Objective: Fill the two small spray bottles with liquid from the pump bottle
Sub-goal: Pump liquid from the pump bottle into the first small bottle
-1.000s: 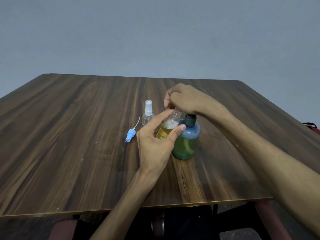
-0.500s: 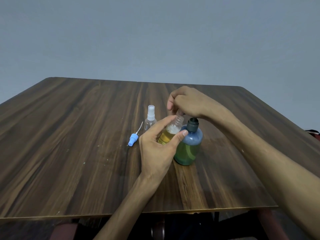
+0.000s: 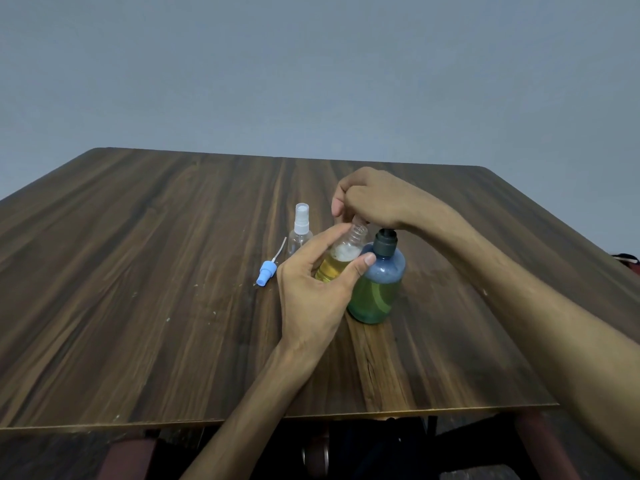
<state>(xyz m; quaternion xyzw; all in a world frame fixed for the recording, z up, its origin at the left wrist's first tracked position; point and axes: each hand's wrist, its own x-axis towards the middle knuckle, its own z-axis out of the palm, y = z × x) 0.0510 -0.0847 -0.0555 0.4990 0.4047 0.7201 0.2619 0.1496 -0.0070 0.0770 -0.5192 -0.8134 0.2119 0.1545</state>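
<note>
Head view is showing a dark wood-grain desk (image 3: 138, 271) with pale flecks. Going left to right: a blue spray cap (image 3: 266, 273) is lying on its side, its thin white dip tube pointing up and away to the right. Just beside it a clear, capped spray bottle (image 3: 300, 233) is standing upright with a white nozzle. The left hand (image 3: 311, 292) is curling thumb and fingers round an uncapped clear spray bottle (image 3: 341, 259), tilting its threaded neck up and to the right; amber liquid with foam on top is filling its lower part. The right hand (image 3: 374, 199) is sitting curled over the pump bottle (image 3: 377, 289), a rounded blue-tinted plastic body holding green liquid, standing upright with a dark collar. Whether those fingers are pinching anything cannot be told.
</note>
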